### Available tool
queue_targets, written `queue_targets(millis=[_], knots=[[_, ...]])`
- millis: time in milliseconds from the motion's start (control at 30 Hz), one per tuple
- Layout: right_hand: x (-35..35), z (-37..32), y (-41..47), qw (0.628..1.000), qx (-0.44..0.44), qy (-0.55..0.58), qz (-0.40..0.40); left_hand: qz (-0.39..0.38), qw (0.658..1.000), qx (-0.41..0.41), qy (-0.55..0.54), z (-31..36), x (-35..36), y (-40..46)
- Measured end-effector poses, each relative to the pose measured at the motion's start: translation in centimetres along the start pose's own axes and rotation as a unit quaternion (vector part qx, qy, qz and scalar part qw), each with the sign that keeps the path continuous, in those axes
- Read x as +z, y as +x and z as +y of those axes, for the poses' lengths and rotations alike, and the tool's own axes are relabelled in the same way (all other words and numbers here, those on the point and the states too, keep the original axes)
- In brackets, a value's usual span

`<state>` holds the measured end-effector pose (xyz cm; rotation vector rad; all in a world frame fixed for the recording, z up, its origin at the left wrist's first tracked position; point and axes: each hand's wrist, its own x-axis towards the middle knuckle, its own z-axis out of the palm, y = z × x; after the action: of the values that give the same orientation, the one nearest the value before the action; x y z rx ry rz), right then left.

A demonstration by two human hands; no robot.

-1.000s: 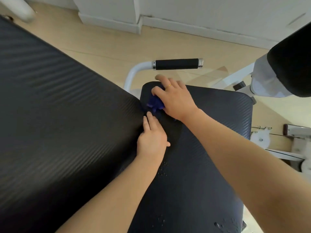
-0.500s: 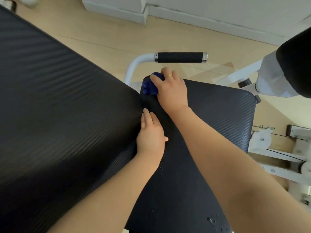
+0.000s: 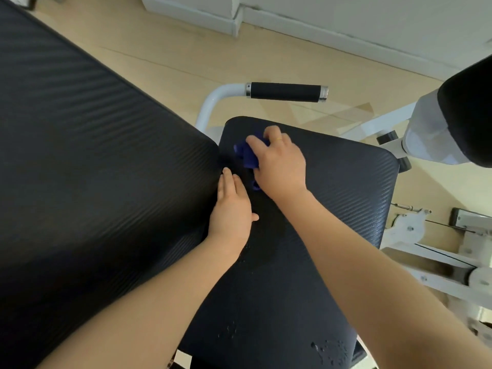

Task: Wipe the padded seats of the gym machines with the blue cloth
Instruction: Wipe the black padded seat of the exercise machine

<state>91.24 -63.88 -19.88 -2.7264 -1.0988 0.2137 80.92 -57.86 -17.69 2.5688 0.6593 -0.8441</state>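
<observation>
The black padded seat (image 3: 332,209) fills the middle and lower right of the view. A large black back pad (image 3: 93,169) rises on the left and meets the seat in a crease. My right hand (image 3: 279,166) presses the bunched blue cloth (image 3: 246,155) onto the seat's far left corner, close to that crease. My left hand (image 3: 233,209) lies flat, fingers together, along the crease just below the cloth, holding nothing. Water droplets (image 3: 330,350) sit on the seat's near edge.
A white tube with a black grip handle (image 3: 286,91) stands just beyond the seat. A black roller pad (image 3: 468,115) on a white arm hangs at the right. White frame parts (image 3: 426,251) lie low on the right. Wooden floor and a white skirting board lie beyond.
My right hand went with the cloth from the crease up to the seat's far corner edge, then came back down and slightly right. My left hand stayed on the crease.
</observation>
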Motion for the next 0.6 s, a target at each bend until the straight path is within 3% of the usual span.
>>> queue_targets(millis=[67,133,267,367,433,533,600], knots=[[-0.1,0.4,-2.2,0.994,-0.111,-0.015,-0.017,-0.007,1.000,-0.005,-0.005,-0.1,0.1,0.2],[-0.9,2.7,-1.9,0.986,-0.158,-0.042,-0.020,-0.009,1.000,-0.010,0.004,0.1,0.2,0.2],[-2.0,5.9,0.6,0.995,0.005,-0.091,0.045,-0.013,0.999,-0.019,0.022,0.4,0.1,0.2],[-1.6,4.3,-0.1,0.996,0.076,-0.009,0.043,-0.026,0.999,-0.037,0.006,0.6,-0.1,0.1],[-1.0,2.7,-2.5,0.999,0.024,0.017,0.021,-0.024,0.999,-0.040,0.006,0.7,-0.3,0.0],[-1.3,2.9,-5.1,0.992,-0.114,-0.042,-0.031,-0.023,0.998,-0.051,-0.021,1.1,-0.6,-0.3],[-2.5,4.9,-3.4,0.990,-0.110,-0.082,-0.035,-0.036,0.994,-0.074,-0.068,1.6,-0.9,-0.3]])
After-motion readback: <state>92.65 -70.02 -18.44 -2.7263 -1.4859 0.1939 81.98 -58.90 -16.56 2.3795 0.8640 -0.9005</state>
